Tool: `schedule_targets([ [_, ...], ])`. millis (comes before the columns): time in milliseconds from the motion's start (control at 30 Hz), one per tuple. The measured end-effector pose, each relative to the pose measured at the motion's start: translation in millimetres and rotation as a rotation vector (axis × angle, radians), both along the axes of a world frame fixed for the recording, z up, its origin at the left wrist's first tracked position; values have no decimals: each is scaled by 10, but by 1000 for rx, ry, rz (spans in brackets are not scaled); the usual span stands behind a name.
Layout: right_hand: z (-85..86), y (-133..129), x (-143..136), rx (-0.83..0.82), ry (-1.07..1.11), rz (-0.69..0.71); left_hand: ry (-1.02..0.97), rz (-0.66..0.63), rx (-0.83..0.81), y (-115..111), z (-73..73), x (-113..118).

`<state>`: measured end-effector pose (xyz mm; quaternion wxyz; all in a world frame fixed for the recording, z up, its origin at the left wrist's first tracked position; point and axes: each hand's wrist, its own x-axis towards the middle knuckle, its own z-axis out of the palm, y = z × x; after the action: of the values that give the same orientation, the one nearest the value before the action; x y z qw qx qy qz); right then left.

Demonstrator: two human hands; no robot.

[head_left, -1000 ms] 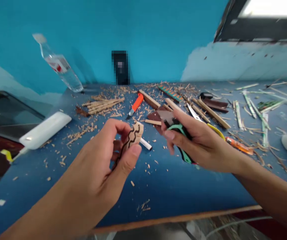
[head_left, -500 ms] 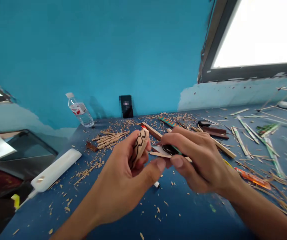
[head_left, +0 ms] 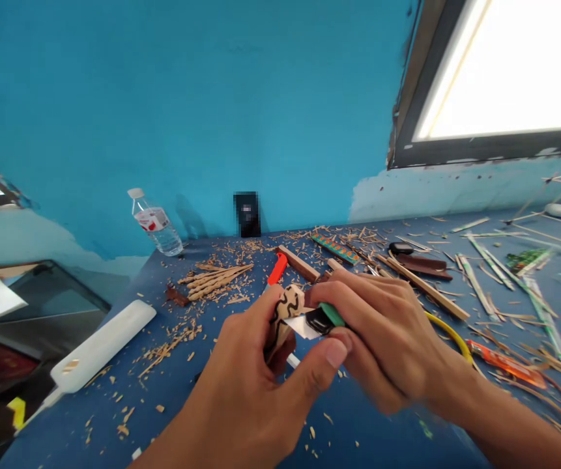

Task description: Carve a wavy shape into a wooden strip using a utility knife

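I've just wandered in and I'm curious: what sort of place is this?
It looks like a small craft or woodcarving workspace: wood shavings litter the blue tabletop, carved sticks lie bunched together, and the right hand holds a blade.

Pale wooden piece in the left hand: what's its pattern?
The piece bears black wavy lines, best in head view.

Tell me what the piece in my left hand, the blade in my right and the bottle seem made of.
The piece looks like bare, matte wood: pale tan under black wavy lines. The blade is probably smooth metal, given its bright sheen. The bottle seems clear, glossy plastic, being see-through, though glass is possible.
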<state>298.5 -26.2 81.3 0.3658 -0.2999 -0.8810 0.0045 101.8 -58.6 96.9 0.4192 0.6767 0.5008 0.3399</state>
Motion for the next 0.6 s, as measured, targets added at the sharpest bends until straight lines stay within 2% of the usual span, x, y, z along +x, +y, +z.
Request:
schedule_targets([
  [100, 9, 9, -25, -3, 11, -23, 67, -23, 69, 24, -18, -25],
  [200, 18, 15, -24, -24, 8, 20, 118, -14, 147, 45, -30, -14],
  [433, -56, 25, -40, -96, -1, 43, 109, 77, 226, 13, 42, 88],
  [600, -66, 38, -68, -22, -21, 0, 188, 55, 270, 24, -19, 49],
])
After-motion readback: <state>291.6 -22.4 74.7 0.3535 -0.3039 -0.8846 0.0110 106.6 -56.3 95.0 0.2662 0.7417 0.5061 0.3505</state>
